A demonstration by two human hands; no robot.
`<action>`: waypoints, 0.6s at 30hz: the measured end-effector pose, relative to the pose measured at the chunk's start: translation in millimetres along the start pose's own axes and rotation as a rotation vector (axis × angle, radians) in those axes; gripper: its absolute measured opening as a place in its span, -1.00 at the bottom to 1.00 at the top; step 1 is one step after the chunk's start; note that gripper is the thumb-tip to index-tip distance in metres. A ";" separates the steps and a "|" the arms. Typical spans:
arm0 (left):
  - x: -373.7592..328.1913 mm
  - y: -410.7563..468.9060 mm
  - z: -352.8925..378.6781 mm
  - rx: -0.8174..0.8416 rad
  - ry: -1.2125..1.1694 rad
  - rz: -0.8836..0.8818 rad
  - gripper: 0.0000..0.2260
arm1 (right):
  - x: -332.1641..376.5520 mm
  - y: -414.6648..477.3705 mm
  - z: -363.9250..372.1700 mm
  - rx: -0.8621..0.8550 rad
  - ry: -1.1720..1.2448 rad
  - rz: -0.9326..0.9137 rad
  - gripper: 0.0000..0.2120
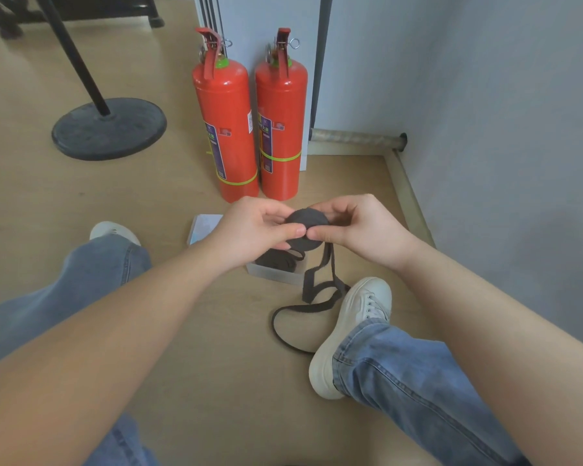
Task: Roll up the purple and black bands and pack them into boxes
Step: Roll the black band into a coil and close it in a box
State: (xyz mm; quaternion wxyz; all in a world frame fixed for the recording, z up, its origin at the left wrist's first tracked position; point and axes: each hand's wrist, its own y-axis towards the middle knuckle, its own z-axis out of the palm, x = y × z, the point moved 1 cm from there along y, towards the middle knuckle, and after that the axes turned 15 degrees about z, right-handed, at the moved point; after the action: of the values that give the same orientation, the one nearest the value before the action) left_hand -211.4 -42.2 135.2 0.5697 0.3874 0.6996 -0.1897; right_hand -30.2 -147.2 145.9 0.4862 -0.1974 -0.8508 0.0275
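Pinching a flat coiled disc of black woven band [305,219]: left hand [253,227] and right hand [362,227].

Band [278,258] in box [270,276], extinguishers [228,129] behind it.

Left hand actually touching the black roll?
Touching. The head view shows the left hand pinching the black roll, thumb on its near face. The right hand pinches it too.

Fire extinguishers [228,129] stand behind the box [276,276], a shoe [349,334] beside it; nearer floor [216,348] lies open.
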 end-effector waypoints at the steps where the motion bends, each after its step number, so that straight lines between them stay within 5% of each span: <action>1: -0.3 -0.2 0.6 -0.028 -0.047 -0.011 -0.81 | -1.7 -0.2 -1.4 0.026 0.045 0.011 -0.77; 4: -1.2 0.1 0.9 -0.058 -0.129 -0.028 -0.79 | -5.7 -1.8 -4.7 0.070 0.146 0.032 -0.80; 10: -0.2 -1.2 -0.6 0.025 0.025 0.001 -0.60 | -5.1 0.9 -1.6 0.015 -0.107 0.028 -0.90; 15: -5.1 1.8 -4.9 0.095 0.272 0.093 -0.76 | -6.3 2.8 7.7 -0.006 -0.201 -0.002 -0.88; 18: -4.3 3.4 -7.2 0.049 0.195 0.071 -0.78 | -6.2 3.7 9.6 -0.006 -0.086 0.015 -0.78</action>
State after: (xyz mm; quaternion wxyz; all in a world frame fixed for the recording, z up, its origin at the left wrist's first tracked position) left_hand -213.3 -36.3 141.9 0.4955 0.4423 0.7327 -0.1481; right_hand -34.3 -144.7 134.9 0.4484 -0.2040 -0.8694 0.0371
